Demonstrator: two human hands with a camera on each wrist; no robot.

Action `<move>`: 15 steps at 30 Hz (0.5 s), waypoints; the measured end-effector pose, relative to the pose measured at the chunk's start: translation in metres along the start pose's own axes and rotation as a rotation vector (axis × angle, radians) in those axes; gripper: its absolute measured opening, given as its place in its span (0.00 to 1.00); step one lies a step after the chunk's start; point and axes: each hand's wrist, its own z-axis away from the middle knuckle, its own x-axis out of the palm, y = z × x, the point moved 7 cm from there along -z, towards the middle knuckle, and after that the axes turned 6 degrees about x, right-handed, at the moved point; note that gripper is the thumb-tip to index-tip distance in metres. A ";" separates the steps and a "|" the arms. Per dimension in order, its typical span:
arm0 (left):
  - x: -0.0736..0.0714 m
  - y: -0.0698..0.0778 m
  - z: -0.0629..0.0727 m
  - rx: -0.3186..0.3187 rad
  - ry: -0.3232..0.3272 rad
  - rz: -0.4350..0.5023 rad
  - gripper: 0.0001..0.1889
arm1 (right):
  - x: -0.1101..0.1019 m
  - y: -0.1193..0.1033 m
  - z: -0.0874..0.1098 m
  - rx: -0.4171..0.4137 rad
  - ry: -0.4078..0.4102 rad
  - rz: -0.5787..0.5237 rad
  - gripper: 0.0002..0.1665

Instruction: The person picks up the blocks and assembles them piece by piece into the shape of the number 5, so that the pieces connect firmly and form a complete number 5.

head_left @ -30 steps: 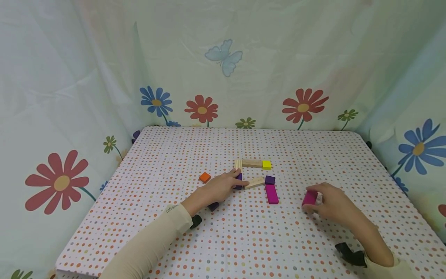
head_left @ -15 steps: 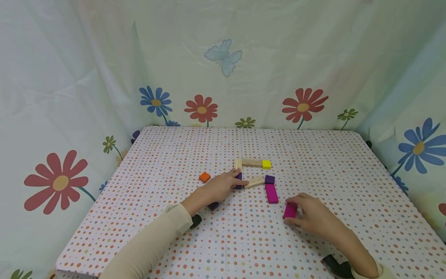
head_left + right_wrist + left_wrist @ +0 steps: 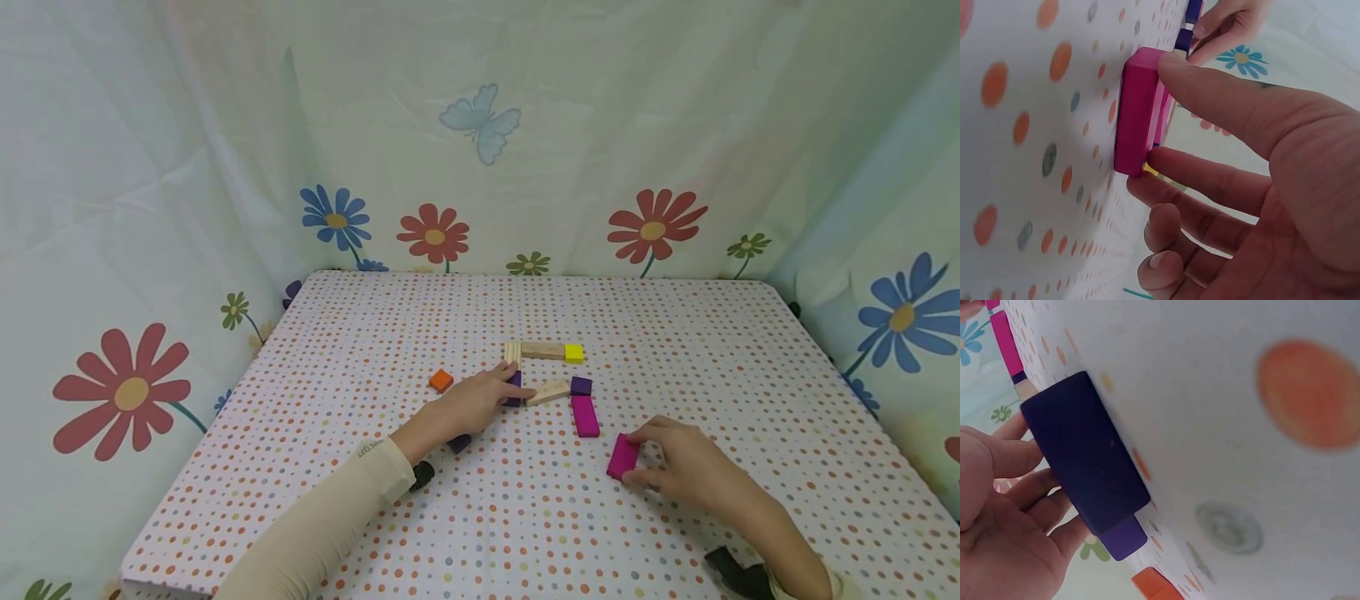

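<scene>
My left hand rests by a purple wooden block, its extended fingers touching it and the end of a slanted plain wood block. With thumb and fingertips at its two ends, my right hand pinches a magenta block low over the cloth; the right wrist view shows the thumb against one end. Left of it lies a second magenta block, its far end meeting a small purple block. A dark purple block fills the middle of the left wrist view.
A plain block and a yellow block form a row behind, joined to another plain block. An orange block lies beyond my left forearm. Dotted cloth covers the table; a flowered curtain hangs behind.
My right hand has brought the magenta block leftward and nearer to me, then lowered it; its fingers now cover less of it. The left hand stays where it was.
</scene>
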 end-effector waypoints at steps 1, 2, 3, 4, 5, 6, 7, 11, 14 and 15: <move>0.000 0.000 0.000 0.000 0.000 0.000 0.27 | 0.001 -0.001 0.001 -0.001 -0.005 -0.014 0.32; -0.001 0.001 0.000 -0.001 -0.001 0.002 0.27 | 0.002 -0.002 0.001 -0.001 -0.007 -0.025 0.32; -0.001 0.001 0.000 -0.001 -0.001 0.004 0.27 | 0.002 -0.003 0.002 -0.002 -0.010 -0.033 0.32; -0.001 0.001 0.000 -0.001 -0.002 0.004 0.27 | 0.003 -0.005 0.003 -0.005 -0.010 -0.035 0.32; -0.001 0.001 0.000 0.000 -0.001 0.004 0.27 | 0.003 -0.007 0.003 -0.010 -0.011 -0.029 0.32; -0.001 0.001 0.000 0.001 0.000 0.004 0.27 | 0.004 -0.009 0.004 -0.019 -0.013 -0.021 0.31; -0.001 0.001 0.000 0.002 0.000 0.004 0.27 | 0.004 -0.012 0.004 -0.027 -0.015 -0.015 0.31; -0.001 0.001 0.000 -0.003 -0.002 0.003 0.27 | 0.007 -0.018 0.004 -0.060 -0.040 -0.010 0.29; -0.001 0.001 0.001 -0.009 -0.004 0.006 0.27 | 0.010 -0.021 0.004 -0.066 -0.048 -0.014 0.27; -0.001 0.001 0.000 -0.009 -0.003 0.007 0.27 | 0.011 -0.022 0.004 -0.070 -0.043 -0.010 0.26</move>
